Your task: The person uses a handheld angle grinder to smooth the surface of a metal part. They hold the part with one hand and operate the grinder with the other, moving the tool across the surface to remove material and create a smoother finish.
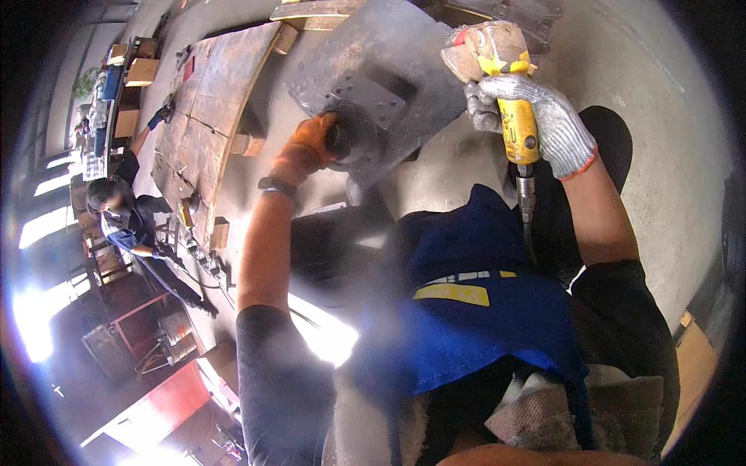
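Note:
My right hand (553,124), in a pale grey knit glove, is closed round a yellow air grinder (517,124). A worn guard (497,46) with yellow patches covers the grinder's head, raised beside the right edge of a dark metal plate (353,50). A metal hose fitting (526,190) hangs from the grinder's lower end. My left hand (303,147), in an orange glove, grips a dark round metal part (353,138) at the plate's lower left; its fingertips are partly hidden. Touching this part is a smaller flat metal piece (377,97) with several holes.
To the left stands a large brown worktable (221,85) with tools along its edge. Another person (128,221) in dark clothes works at its far side. Wooden blocks (247,145) stick out beneath the table. More metal pieces (532,17) lie at the top.

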